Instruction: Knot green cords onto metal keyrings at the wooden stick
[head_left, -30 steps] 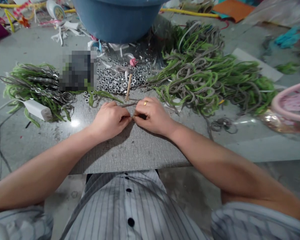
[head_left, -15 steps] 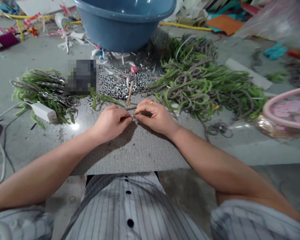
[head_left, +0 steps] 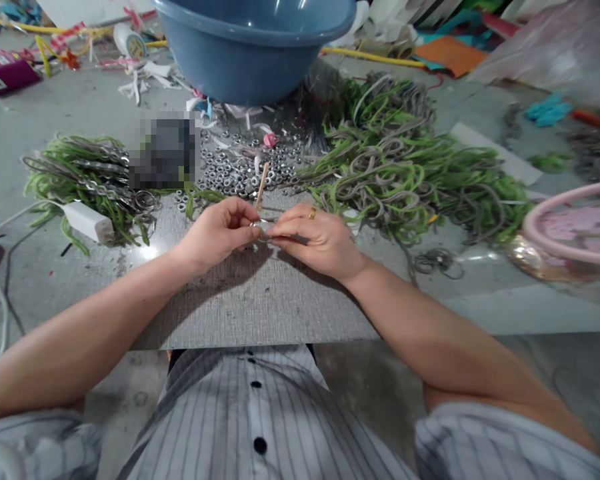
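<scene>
At the middle of the near table edge, my left hand (head_left: 219,232) and my right hand (head_left: 323,241) meet fingertip to fingertip. Both are closed in a pinch on a small shiny metal ring (head_left: 262,229); its finer details are hidden by the fingers. A green cord end (head_left: 207,195) lies just beyond my left hand. Behind the fingers a thin wooden stick (head_left: 262,183) points away from me, beside a spread of small metal rings (head_left: 225,177).
A blue basin (head_left: 250,57) stands behind the loose rings. Green and grey cords are heaped at right (head_left: 400,160), with a bundle (head_left: 80,167) at left near a white adapter (head_left: 87,222) and its cable. A pink-rimmed object (head_left: 535,223) sits far right.
A shiny ring now shows between the fingertips. My left fingers have lifted and spread slightly, and my right hand has turned a little, its fingers straighter.
</scene>
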Available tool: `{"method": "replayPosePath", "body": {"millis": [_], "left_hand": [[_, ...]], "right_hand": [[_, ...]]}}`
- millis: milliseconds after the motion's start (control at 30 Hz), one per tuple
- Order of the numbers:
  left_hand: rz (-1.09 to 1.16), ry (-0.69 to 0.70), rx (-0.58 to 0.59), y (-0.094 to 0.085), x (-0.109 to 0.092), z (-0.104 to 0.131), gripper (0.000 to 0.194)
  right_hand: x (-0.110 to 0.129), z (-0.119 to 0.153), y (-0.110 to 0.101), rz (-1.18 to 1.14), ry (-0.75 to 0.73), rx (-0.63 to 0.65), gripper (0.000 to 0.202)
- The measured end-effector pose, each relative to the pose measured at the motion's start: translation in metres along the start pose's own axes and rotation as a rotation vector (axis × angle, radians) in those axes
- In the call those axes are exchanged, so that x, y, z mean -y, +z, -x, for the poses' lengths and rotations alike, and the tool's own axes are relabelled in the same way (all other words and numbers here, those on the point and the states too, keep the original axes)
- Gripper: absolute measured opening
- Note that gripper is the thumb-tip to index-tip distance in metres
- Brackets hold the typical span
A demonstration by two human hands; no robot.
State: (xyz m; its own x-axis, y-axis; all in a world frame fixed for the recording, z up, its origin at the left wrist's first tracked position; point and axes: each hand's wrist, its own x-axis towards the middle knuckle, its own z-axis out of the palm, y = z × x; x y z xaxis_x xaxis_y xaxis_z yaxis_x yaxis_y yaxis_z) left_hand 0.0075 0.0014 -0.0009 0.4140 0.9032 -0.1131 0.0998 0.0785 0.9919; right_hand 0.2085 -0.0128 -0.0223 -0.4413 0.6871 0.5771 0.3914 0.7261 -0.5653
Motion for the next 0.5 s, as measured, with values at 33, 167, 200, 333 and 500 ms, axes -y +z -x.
{"method": "replayPosePath", "body": {"millis": [33, 167, 200, 333, 500], "left_hand": [[0.008, -0.003, -0.020, -0.0001, 0.0004, -0.0005, 0.019], [-0.065, 0.031, -0.093, -0.0007, 0.0002, -0.0012, 0.014], [-0.101, 0.043, -0.110, -0.0007, 0.0001, -0.0009, 0.009], [-0.338, 0.106, -0.192, 0.0014, 0.0001, 0.0017, 0.002], [-0.651, 0.213, -0.247, 0.0041, 0.0025, 0.0043, 0.004]], "right_hand": [[0.0004, 0.0002, 0.0005, -0.005, 0.024, -0.014, 0.012], [0.0007, -0.0007, 0.0012, -0.062, 0.207, -0.040, 0.025], [0.0004, -0.0012, 0.0014, -0.073, 0.251, -0.012, 0.026], [0.0005, -0.0032, 0.0039, -0.108, 0.321, 0.096, 0.030], [0.0040, -0.0045, 0.0067, -0.116, 0.290, 0.119, 0.021]]}}
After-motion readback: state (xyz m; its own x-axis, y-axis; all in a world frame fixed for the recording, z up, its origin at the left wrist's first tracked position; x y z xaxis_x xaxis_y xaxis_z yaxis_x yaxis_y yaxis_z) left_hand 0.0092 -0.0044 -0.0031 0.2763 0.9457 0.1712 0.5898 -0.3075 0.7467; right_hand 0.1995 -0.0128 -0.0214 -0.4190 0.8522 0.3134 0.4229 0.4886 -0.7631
